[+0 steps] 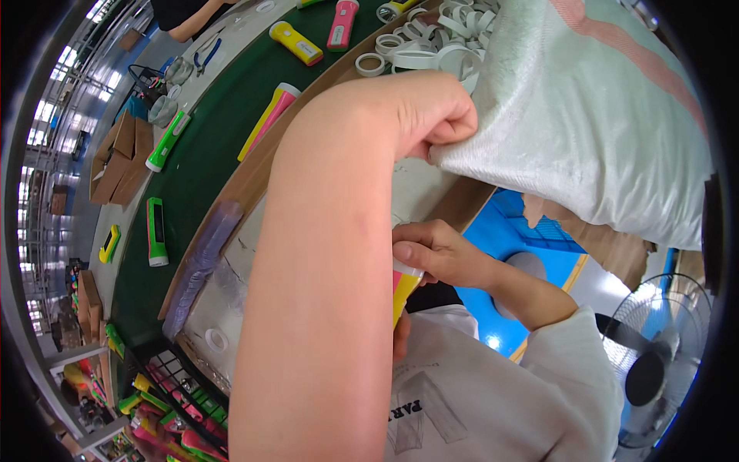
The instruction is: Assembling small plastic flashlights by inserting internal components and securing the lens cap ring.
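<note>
Gripping the upper end of a yellow-and-pink flashlight (402, 291) with curled fingers, the right hand (440, 250) slants its long axis down toward the left hand (401, 336), whose grip is hidden.

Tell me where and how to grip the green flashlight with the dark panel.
Probably from above, pinching across the slim handle of the green flashlight, behind its flared end: it lies flat on the green surface, both long sides free.

A person's head carries the left of two fisheye cameras, facing down on the right hand (435, 250) at close range, a bare arm (319, 269) nearer the lens, the green table (219, 104) bending toward the rim.
</note>
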Motion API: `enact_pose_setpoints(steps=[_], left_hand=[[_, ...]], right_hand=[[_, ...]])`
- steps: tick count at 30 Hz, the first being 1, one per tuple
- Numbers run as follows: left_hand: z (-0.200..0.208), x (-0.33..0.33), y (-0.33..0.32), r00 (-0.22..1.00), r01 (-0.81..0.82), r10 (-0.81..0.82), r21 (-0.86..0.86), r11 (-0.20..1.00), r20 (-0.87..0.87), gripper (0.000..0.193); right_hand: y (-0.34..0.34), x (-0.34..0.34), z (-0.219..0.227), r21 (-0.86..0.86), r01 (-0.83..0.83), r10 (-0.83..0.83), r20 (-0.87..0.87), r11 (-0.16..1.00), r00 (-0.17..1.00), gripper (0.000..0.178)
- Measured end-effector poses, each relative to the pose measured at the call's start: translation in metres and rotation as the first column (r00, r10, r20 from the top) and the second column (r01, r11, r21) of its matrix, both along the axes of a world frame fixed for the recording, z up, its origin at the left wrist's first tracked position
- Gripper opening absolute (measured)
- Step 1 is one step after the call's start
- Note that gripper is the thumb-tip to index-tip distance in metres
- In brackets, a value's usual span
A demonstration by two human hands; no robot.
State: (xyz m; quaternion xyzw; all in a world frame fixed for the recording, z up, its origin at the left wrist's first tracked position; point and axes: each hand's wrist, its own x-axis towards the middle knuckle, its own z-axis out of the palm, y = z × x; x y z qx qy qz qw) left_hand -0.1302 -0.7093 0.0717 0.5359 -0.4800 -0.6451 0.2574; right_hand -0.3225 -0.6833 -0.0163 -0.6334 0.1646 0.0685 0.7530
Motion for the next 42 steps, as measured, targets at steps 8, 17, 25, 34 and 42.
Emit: enact_pose_setpoints(steps=[8,17,25,34,42], left_hand=[[-0.067,-0.001,0.015,0.874,0.141,-0.086,-0.081,0.987,0.479,0.030],[-0.026,-0.033,-0.026,0.770,0.118,-0.209,0.188,0.975,0.603,0.013],[-0.138,-0.008,0.225,-0.058,-0.788,0.440,0.311,0.531,-0.896,0.069],[-0.133,0.077,0.267,-0.094,-0.873,0.415,0.276,0.402,-0.905,0.052],[-0.101,0.143,0.251,0.220,-0.971,0.895,-0.172,0.164,-0.389,0.050]], right_hand=[[-0.016,0.024,-0.057,0.128,0.246,-0.236,-0.085,0.961,0.968,0.027],[-0.018,0.030,-0.029,0.352,0.094,-0.113,0.033,0.931,0.993,0.030],[-0.001,0.014,-0.096,-0.184,-0.116,0.150,0.183,0.976,0.972,0.049],[-0.027,0.090,-0.074,-0.972,0.234,0.188,0.232,0.016,0.954,0.049],[-0.033,0.133,-0.097,-0.981,0.159,0.234,0.182,0.110,0.955,0.055]])
